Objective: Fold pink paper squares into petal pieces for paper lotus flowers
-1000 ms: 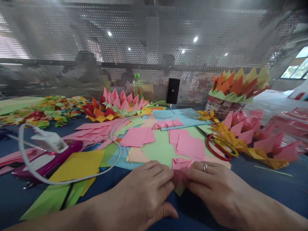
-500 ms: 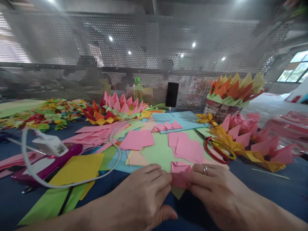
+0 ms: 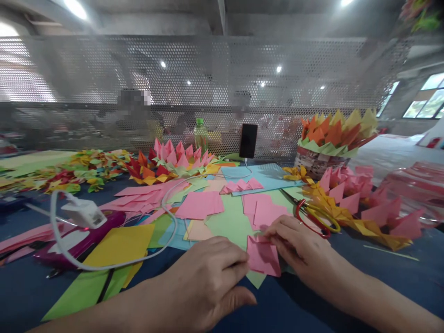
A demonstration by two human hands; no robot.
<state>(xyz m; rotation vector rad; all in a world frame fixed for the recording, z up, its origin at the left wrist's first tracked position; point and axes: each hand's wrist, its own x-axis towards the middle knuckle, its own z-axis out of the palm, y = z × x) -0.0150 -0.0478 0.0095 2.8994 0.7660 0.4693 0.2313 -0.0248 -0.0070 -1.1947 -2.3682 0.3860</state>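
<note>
My left hand (image 3: 211, 280), fingers curled, touches the pink paper (image 3: 264, 260), near on the counter (image 3: 274, 309); my right hand (image 3: 305, 252) bends over its far corner, neither grip certain. I'm likely folding; another crease would call for aligned edges.

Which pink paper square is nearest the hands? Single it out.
The pink paper square between the left hand and right hand; the other pink squares, in loose stacks, lie farther back.

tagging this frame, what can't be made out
Head view:
Pink paper between the hands: far right corner, hidden by the right hand.
Left forearm: elbow end cut off by bottom edge.
Clear container: part cut off by right edge.
Dark shapes: blurred behind the perforated panel.
</note>
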